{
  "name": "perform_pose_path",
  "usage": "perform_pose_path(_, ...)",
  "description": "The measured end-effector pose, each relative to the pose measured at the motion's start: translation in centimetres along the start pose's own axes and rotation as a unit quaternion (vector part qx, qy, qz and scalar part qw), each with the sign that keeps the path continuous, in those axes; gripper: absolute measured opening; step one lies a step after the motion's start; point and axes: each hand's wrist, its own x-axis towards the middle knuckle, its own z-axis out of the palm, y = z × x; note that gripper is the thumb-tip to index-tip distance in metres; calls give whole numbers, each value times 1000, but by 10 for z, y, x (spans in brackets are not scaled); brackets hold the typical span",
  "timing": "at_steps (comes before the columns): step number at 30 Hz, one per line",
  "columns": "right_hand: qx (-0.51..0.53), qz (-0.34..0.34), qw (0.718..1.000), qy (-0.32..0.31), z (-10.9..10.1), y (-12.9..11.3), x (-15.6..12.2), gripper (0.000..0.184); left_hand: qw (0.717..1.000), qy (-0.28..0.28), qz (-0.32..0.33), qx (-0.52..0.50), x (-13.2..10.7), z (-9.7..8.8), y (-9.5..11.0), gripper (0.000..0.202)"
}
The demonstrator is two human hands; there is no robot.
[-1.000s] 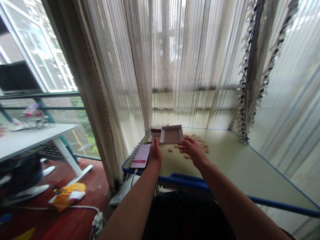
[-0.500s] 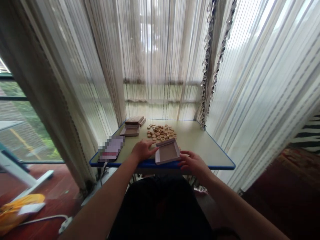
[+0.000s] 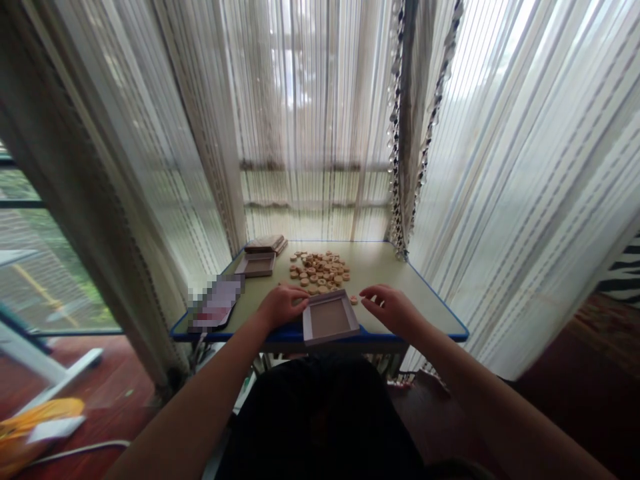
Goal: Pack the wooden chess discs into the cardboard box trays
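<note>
A shallow open cardboard box (image 3: 330, 318) lies at the table's near edge, jutting slightly over it, its inside facing up. My left hand (image 3: 284, 305) holds the box by its left far corner, thumb and fingers closed there. To the right of the box, my right hand (image 3: 387, 303) is off the cardboard, fingers bent and apart with nothing in them. One loose round wooden piece (image 3: 353, 300) lies between the box and my right fingertips. Just beyond the box is a heap of similar round wooden pieces (image 3: 325, 268), some with markings too small to read.
A second shallow box (image 3: 258, 265) sits at the back left, before a brown flat packet (image 3: 265, 244). A phone-like device (image 3: 217, 303), partly pixelated, lies on the left side of the blue-edged table (image 3: 400, 267). Sheer curtains (image 3: 310, 133) hang close behind the table.
My right hand has let go of the box's right side and moved up beside the loose wooden piece. My left hand stays at the box's left corner. The view has shifted slightly.
</note>
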Motion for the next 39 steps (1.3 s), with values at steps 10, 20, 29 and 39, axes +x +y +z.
perform_pose_path(10,-103,-151,974,-131,34,34,40,45,992,-44,-51,-107,1,-8,-3,23)
perform_pose_path(20,-158,-272,937,-155,37,29,50,38,976,-49,-92,-191,3,-9,-5,28)
perform_pose_path(29,-181,-288,919,-198,45,39,73,46,972,-108,-90,-189,3,-12,0,27)
perform_pose_path(39,-145,-280,930,-190,63,48,108,40,985,-55,-118,-115,11,-1,-10,24)
